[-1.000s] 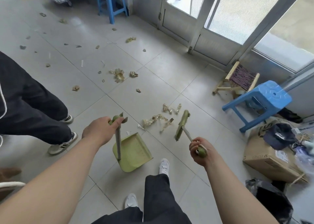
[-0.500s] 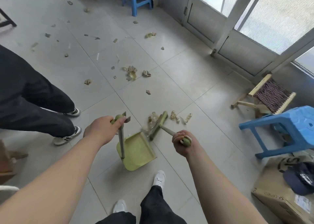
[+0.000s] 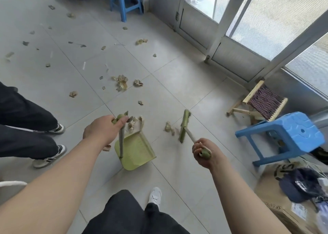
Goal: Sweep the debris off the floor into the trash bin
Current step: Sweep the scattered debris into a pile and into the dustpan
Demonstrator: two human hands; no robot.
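Hands work well apart, each clamped on a tool. The left hand (image 3: 101, 132) grips the top of the upright handle of a green dustpan (image 3: 136, 150), which sits on the floor (image 3: 177, 84) just ahead of the person's white shoe (image 3: 155, 196). The right hand (image 3: 204, 152) is curled round the end of a short broom (image 3: 184, 125); its head is blurred, so whether it touches the tiles I cannot tell.

The step in hand looks like gathering: a clump of debris (image 3: 134, 122) lies at the pan's open lip, and more scraps (image 3: 168, 127) sit between pan and broom head. The next move calls for a stroke leftward toward the lip, with the pan held firm against the tiles.

Beyond that, many scraps, with a larger cluster (image 3: 121, 81), are scattered across the tiles. The trash bin is not in view.

Another person's shoes (image 3: 48, 155) stand close on the left. On the right, a blue stool (image 3: 287, 136), a woven stool (image 3: 262, 100) and a cardboard box (image 3: 284, 203) crowd the swing. A second blue stool (image 3: 124, 1) and glass doors (image 3: 230, 29) lie farthest off.
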